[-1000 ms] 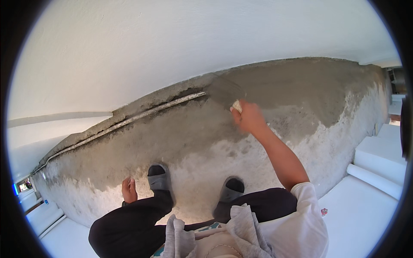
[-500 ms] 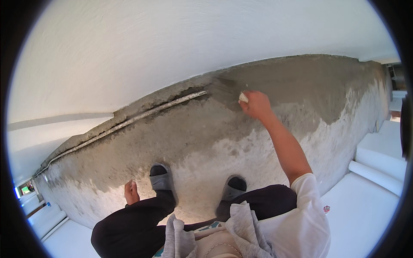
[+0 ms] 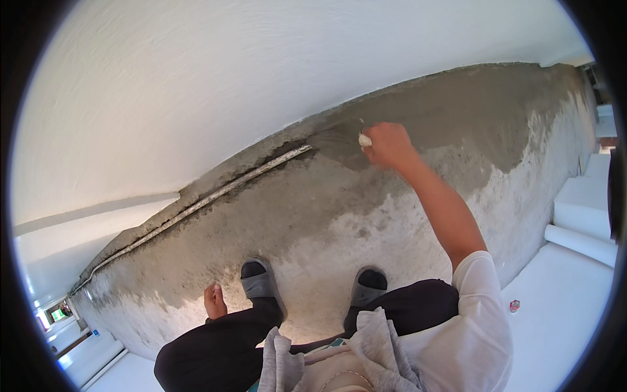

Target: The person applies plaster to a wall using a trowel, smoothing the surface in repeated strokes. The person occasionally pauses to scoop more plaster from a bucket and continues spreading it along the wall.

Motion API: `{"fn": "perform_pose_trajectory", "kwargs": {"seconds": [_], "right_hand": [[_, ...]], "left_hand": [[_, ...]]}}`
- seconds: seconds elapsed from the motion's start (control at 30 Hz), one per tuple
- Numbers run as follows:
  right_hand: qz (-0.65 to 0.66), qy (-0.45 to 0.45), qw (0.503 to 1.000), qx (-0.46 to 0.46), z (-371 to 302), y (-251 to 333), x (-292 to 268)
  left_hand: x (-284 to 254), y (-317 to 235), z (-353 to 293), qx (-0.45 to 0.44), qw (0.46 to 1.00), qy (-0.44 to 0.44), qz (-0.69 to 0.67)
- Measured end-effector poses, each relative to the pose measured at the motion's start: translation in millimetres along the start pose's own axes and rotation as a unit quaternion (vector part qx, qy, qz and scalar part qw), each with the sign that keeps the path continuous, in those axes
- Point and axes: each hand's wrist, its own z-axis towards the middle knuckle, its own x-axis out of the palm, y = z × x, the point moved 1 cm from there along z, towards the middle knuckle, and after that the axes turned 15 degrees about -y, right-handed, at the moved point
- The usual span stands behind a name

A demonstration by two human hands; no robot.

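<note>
My right hand (image 3: 386, 144) is closed round the pale handle of a trowel (image 3: 364, 140), out over the wet cement. A thin metal shank rises beside the handle; the blade is hard to make out against the grey. Smooth, dark wet cement (image 3: 450, 114) spreads along the foot of the white wall. Just left of the trowel ends a thin, cement-stained pipe (image 3: 241, 179), lying in a rough groove along the wall. My left hand (image 3: 214, 301) hangs beside my left knee, fingers curled in, with nothing seen in it.
The white wall (image 3: 215, 85) bounds the far side, with a ledge at its left. My sandalled feet (image 3: 261, 281) stand on dry, patchy concrete (image 3: 313, 268). White steps (image 3: 581, 202) lie at the right, and a small red valve handle (image 3: 514, 306) sits near my right sleeve.
My right hand has shifted slightly against the wet cement, and the trowel's handle has turned, its shank now showing above. My left hand stays beside the knee. The whole view has tilted a little.
</note>
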Motion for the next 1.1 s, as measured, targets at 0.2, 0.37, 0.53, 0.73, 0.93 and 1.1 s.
{"fn": "perform_pose_trajectory", "kwargs": {"seconds": [0.2,0.37,0.53,0.73,0.93,1.1], "right_hand": [[-0.036,0.026,0.999,-0.008,23.2,-4.2,-10.9],[-0.03,0.04,0.999,-0.012,28.0,4.6,-13.7],[-0.043,0.004,0.999,0.007,38.4,3.7,-33.3],[-0.042,0.037,0.998,0.026,49.5,9.3,-42.2],[-0.059,0.019,0.998,0.011,49.0,12.6,-41.7],[-0.032,0.027,0.998,0.036,45.2,14.0,-37.7]], "left_hand": [[-0.5,9.8,0.4,0.009,1.0,-0.011,-0.013],[-3.8,16.9,1.4,0.037,0.998,-0.028,-0.034],[-5.1,20.9,4.6,0.003,0.998,-0.004,-0.055],[1.1,5.7,14.6,0.046,0.998,0.024,-0.048],[-0.9,-4.3,7.0,0.084,0.993,-0.027,-0.075],[0.4,8.7,0.6,0.032,0.998,-0.012,-0.043]]}}
